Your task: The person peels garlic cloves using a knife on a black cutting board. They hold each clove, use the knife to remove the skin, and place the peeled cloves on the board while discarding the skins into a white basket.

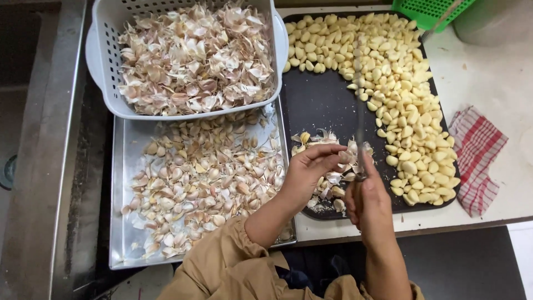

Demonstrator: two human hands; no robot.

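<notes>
One garlic clove (345, 158) pinched in the left hand (311, 169) fingertips above the black tray (322, 100), beside a small heap of skins (322, 139). Peeled cloves (400, 83) already banking the tray's far and right edges; many unpeeled cloves (200, 178) left on the steel tray (119, 222). Right hand (369, 203) clenched round a knife (360, 111), blade pointing away. Basket (102, 55) full of skins.
</notes>
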